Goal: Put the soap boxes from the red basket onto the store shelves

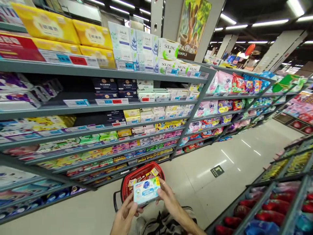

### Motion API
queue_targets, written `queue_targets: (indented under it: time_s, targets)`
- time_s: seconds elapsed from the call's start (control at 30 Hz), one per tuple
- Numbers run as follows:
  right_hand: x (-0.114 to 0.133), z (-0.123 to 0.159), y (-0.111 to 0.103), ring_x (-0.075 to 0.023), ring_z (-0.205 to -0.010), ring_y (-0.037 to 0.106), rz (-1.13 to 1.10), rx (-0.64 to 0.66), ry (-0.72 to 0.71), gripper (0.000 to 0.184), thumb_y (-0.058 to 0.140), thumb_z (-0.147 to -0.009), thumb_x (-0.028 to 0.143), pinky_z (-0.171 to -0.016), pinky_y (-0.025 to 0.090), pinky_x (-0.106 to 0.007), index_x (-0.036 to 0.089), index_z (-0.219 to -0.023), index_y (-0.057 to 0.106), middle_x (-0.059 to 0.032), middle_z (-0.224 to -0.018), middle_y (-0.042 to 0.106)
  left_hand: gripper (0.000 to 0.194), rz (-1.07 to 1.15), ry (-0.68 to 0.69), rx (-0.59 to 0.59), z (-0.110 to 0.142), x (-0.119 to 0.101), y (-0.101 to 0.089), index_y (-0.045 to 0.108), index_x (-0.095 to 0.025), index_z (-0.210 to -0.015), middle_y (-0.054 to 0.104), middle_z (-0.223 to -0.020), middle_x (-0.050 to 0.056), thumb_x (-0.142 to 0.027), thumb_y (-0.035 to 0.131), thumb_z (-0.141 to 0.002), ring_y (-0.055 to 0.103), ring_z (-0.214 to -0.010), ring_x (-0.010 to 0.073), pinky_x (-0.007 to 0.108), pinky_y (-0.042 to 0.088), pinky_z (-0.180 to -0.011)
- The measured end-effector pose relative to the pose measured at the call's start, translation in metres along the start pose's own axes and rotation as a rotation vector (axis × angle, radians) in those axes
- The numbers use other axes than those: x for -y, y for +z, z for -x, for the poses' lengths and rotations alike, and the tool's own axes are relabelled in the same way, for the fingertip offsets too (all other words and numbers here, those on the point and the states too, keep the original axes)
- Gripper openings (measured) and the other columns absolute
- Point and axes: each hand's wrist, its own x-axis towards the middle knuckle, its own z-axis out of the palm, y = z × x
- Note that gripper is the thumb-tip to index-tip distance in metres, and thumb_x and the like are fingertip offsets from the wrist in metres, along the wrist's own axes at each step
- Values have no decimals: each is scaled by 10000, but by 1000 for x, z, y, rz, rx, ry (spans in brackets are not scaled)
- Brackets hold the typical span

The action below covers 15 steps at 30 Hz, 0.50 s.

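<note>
A light blue and white soap pack (146, 192) with a yellow corner is held level between my two hands, above the near side of a red shopping basket (156, 167). My left hand (127, 210) grips the pack's left end, thumb at the front edge. On the right end my right hand (168, 195) closes round it, with a ring on one finger. Inside the basket, which stands on the floor, lie several small boxes (154, 172), partly hidden behind the pack. The basket's black handle (115, 200) hangs out at its left.
Long grey shelves (102, 70) of boxed soaps run along the left, with laundry detergent bags (225, 81) farther on. At lower right a low rack (246, 199) holds red and blue packs. Between them lies a tiled floor (195, 176) with a green arrow sign (217, 171).
</note>
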Motion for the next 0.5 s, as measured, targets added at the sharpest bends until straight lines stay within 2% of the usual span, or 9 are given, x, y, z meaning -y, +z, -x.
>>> queue_targets:
  time_s: [0.1,0.2,0.33,0.43,0.5]
  targets:
    - [2,-14,-16,-231,-927,697,-11,110,54,752,781,-816,675,-635,550,-296,290,-1441,617,-73,-1175,742,1008,-58,17,-141,9,7,10,652,-84,-1363,803,-778,93,-802,791,-669,753,-721,290,353,585,-656]
    - [10,-26,-46,-218,-940,683,-30,185,65,776,793,-810,667,-678,563,-302,290,-1459,595,-67,-1166,715,981,-114,13,-226,18,-2,43,665,-75,-1350,810,-816,101,-796,773,-694,748,-751,287,357,605,-710]
    - [33,-38,-110,-206,-963,675,-102,243,-2,776,815,-807,641,-836,572,-347,289,-1458,581,-52,-1134,686,920,-109,63,-270,19,-22,126,648,-63,-1380,811,-865,104,-761,718,-784,723,-745,269,361,594,-751]
    - [55,-43,-165,-203,-961,665,-138,210,-67,755,800,-809,666,-883,551,-351,286,-1430,597,-48,-1101,675,906,-100,52,-222,13,-26,193,638,-30,-1374,802,-842,124,-740,705,-814,729,-764,289,368,571,-749]
    - [69,-44,-199,-200,-937,659,-134,198,-88,759,786,-814,682,-866,542,-339,278,-1427,595,-44,-1077,668,902,-67,42,-174,9,-24,230,634,-16,-1366,798,-842,139,-731,709,-819,734,-768,298,369,562,-728]
